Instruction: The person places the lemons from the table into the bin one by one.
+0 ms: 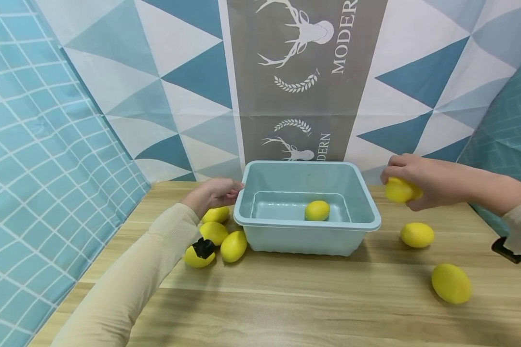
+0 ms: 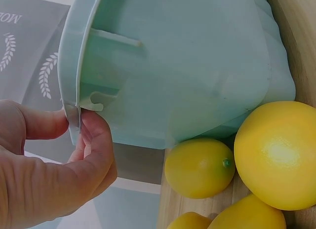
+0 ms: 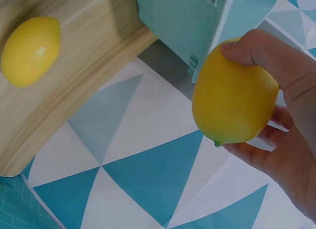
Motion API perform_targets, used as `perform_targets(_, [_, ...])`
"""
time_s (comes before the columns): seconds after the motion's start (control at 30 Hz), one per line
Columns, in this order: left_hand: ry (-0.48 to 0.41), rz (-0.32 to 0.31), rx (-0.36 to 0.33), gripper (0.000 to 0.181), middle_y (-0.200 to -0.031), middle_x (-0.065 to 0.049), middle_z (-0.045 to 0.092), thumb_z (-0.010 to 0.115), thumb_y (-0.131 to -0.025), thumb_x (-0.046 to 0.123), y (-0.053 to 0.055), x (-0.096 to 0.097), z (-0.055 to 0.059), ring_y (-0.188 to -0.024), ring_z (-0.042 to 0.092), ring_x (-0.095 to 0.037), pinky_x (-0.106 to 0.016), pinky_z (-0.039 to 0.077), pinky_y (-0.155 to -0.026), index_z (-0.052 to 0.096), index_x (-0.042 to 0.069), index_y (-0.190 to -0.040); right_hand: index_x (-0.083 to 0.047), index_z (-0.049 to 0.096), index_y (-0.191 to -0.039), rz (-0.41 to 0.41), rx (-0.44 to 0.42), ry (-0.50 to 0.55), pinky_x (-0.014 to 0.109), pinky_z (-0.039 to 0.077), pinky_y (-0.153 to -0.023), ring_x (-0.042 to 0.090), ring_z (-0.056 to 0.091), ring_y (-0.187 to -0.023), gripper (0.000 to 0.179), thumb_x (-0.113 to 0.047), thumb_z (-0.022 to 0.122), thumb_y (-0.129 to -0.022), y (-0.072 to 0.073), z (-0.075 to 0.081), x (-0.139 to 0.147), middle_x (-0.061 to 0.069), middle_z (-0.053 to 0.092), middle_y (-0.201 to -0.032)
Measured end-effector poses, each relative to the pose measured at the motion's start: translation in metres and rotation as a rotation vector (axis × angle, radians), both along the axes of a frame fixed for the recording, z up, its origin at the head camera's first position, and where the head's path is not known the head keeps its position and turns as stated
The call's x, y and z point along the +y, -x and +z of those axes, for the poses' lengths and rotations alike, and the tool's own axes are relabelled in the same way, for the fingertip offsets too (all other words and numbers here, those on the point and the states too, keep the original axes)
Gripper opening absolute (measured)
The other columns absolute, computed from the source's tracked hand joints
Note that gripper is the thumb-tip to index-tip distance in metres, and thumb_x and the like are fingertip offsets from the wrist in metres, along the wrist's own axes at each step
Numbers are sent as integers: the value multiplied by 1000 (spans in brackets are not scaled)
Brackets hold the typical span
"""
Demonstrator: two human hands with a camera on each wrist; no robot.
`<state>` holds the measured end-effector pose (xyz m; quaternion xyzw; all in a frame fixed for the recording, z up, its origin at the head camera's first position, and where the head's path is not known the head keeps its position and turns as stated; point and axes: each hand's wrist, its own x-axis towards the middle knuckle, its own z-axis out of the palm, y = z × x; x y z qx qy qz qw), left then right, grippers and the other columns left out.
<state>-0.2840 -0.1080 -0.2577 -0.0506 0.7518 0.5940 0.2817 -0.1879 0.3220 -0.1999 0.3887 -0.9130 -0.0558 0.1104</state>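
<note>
A light blue plastic bin stands on the wooden table, with one lemon lying inside it. My left hand pinches the bin's left rim between thumb and fingers, as the left wrist view shows up close. Raised above the table to the right of the bin, my right hand grips a lemon. In the right wrist view that lemon sits between thumb and fingers, its greenish tip pointing down.
Several lemons cluster on the table against the bin's left side, below my left hand. Two more lie apart at the right, one lemon behind the other. A patterned cloth hangs behind the table.
</note>
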Motion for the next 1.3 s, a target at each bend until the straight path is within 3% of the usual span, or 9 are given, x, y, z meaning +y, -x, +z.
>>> perform_targets(0.57, [-5, 4, -2, 40, -102, -4, 46, 43, -101, 11, 0, -1, 0, -86, 47, -12, -15, 52, -69, 41, -4, -139, -23, 59, -99, -121, -243, -32, 31, 56, -72, 14, 50, -87, 53, -6, 87, -58, 15, 17, -33, -3, 53, -95])
perform_targets(1.3, [-8, 34, -15, 40, -103, -5, 46, 44, -101, 12, 0, 0, 0, -89, 48, -14, -16, 52, -70, 41, -3, -138, -18, 60, -98, -91, -341, -74, 38, 58, -78, 19, 53, -90, 50, -5, 88, -58, 31, 28, -73, 2, 58, -98])
